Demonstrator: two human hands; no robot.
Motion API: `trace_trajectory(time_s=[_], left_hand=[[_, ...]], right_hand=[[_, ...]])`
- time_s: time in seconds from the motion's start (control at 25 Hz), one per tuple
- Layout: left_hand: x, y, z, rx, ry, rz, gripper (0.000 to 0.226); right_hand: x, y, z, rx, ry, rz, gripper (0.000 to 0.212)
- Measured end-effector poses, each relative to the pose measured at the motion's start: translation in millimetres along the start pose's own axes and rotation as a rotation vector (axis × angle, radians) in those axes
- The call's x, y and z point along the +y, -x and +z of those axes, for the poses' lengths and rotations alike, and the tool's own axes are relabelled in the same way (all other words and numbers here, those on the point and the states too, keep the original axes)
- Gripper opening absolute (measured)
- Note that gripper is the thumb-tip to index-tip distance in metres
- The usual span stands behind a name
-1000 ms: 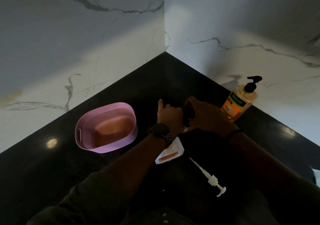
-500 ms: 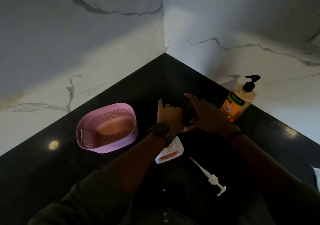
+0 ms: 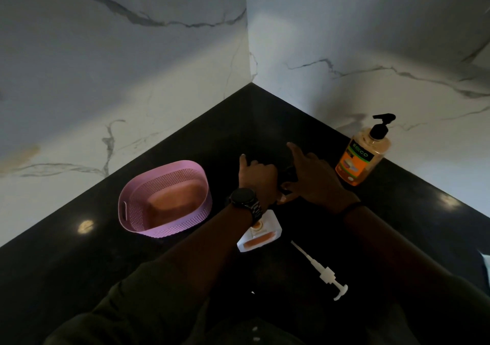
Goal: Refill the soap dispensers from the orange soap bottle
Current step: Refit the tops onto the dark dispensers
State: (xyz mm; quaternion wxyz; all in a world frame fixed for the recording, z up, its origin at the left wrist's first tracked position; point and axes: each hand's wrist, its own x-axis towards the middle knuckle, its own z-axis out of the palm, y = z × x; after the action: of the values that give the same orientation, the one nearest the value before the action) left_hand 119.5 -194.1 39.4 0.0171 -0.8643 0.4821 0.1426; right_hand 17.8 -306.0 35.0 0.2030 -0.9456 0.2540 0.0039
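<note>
The orange soap bottle point(image 3: 362, 156), with a black pump, stands upright against the right wall. My left hand point(image 3: 258, 177), a watch on its wrist, is curled around a dark dispenser point(image 3: 288, 173) that is barely visible against the black counter. My right hand point(image 3: 315, 180) lies over the top of that dispenser with its fingers stretched out and apart. Below my left wrist sits a white dispenser point(image 3: 261, 236) with its neck uncovered and orange soap inside. Its white pump point(image 3: 322, 273) lies flat on the counter to the right of it.
A pink perforated basket point(image 3: 124, 206) stands on the black counter point(image 3: 79, 265) to the left of my hands. Marble walls meet in a corner behind. The orange bottle is about a hand's width right of my right hand.
My right hand has gone from a closed grip on the dark dispenser's top to outstretched fingers. My left hand has kept its hold. Nothing else has moved.
</note>
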Motion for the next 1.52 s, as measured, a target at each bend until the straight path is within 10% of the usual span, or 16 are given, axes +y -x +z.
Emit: trace_trajectory(time_s=[1.2, 1.52], left_hand=[[1.7, 1.1, 1.7, 0.029, -0.059, -0.011, 0.037], [3.8, 4.4, -0.5, 0.065, -0.065, 0.016, 0.033]], right_hand=[[-17.4, -2.4, 33.2, 0.165, -0.046, 0.128, 0.09], [-1.5, 0.0, 17.0, 0.013, -0.123, -0.078, 0.105]])
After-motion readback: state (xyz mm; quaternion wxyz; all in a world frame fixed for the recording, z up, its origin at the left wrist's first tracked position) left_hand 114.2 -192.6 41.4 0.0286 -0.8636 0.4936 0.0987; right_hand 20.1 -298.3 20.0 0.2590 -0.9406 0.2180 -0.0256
